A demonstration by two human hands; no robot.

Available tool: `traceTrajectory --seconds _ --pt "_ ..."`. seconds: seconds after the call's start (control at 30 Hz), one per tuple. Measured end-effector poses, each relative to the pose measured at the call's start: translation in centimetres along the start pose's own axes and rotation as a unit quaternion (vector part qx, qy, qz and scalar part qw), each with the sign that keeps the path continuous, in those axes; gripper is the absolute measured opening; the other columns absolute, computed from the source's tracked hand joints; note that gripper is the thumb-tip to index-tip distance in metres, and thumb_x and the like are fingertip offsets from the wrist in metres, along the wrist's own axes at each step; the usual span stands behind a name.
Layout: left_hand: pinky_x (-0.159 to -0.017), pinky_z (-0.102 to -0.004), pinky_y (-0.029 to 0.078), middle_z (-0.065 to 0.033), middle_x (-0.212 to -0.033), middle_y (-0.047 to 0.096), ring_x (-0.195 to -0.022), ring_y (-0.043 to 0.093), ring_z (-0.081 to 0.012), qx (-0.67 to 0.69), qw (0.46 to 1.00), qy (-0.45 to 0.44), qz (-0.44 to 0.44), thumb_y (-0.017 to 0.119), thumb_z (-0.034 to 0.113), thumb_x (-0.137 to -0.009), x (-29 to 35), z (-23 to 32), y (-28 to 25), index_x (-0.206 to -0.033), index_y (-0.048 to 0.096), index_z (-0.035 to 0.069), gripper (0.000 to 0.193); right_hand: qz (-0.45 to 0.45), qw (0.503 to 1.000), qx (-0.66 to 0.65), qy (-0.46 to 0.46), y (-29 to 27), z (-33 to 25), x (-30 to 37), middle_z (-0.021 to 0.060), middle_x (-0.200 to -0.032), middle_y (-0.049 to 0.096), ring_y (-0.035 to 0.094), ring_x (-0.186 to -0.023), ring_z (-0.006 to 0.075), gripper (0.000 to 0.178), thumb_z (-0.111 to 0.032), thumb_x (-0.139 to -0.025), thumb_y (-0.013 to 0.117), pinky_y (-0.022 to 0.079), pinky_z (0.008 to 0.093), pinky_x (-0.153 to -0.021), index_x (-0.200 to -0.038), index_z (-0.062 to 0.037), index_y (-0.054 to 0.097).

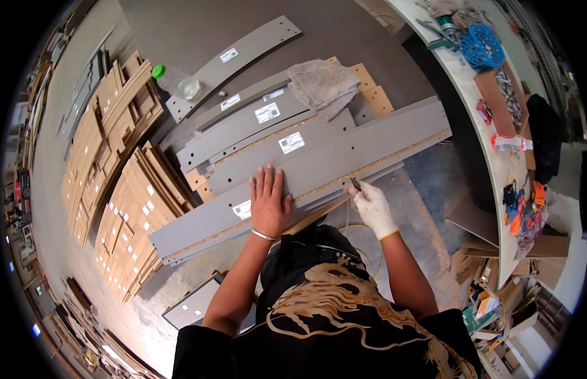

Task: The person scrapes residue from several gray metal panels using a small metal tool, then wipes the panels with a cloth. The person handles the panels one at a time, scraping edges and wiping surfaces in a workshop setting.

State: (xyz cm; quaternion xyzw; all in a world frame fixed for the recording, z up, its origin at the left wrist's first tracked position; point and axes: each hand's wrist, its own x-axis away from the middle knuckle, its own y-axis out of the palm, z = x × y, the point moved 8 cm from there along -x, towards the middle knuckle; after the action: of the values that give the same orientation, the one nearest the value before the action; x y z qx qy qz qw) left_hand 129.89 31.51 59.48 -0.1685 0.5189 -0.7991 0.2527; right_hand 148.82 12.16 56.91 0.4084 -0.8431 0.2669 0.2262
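A long grey panel (325, 167) lies slantwise in front of me, its near edge showing bare chipboard. My left hand (269, 205) is bare and rests flat on it, fingers stretched out beside a white label (242, 210). At the near edge, right of the middle, my right hand (373, 208) wears a white knit glove. Its fingers are closed on a small dark tool (355, 184) held against that edge; its exact kind is too small to make out. More grey panels (243, 129) with holes and labels lie behind, under a crumpled rag (323, 83).
Stacks of brown panels (136, 221) stand at the left. A clear bottle with a green cap (158, 71) lies by a far grey strip (255, 44). Along the right, a pale bench (454, 69) bears a blue basket (481, 47) and a cardboard box of small metal parts (509, 95).
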Motion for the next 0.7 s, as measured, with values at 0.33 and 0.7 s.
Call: traceTrajectory --seconds 0.33,0.7 --pt "-0.122 -0.064 0.018 -0.0337 -0.158 0.029 -0.146 0.031 -0.0502 -0.024 0.987 0.129 -0.092 0.091 0.034 -0.059 -6.2 6.9 3.9 -0.156 0.029 -0.002 0.12 0.014 0.982 0.189 -0.026 -2.4 -5.8 -2.2 0.0187 -0.098 0.073 0.069 -0.095 0.0401 0.038 -0.04 -0.102 0.056 0.053 0.0458 -0.083 -0.12 -0.0095 0.069" --pt "-0.115 -0.0617 0.029 -0.0385 -0.148 0.036 -0.134 0.04 -0.0531 -0.104 0.937 0.269 -0.197 0.09 0.038 -0.061 -2.3 9.0 -2.1 -0.154 0.04 0.003 0.112 0.157 0.909 0.289 -0.256 -12.1 -7.2 9.2 0.0105 -0.128 0.069 0.063 -0.116 0.0297 0.025 -0.023 -0.099 0.063 0.05 0.0452 -0.097 -0.115 -0.0059 0.074"
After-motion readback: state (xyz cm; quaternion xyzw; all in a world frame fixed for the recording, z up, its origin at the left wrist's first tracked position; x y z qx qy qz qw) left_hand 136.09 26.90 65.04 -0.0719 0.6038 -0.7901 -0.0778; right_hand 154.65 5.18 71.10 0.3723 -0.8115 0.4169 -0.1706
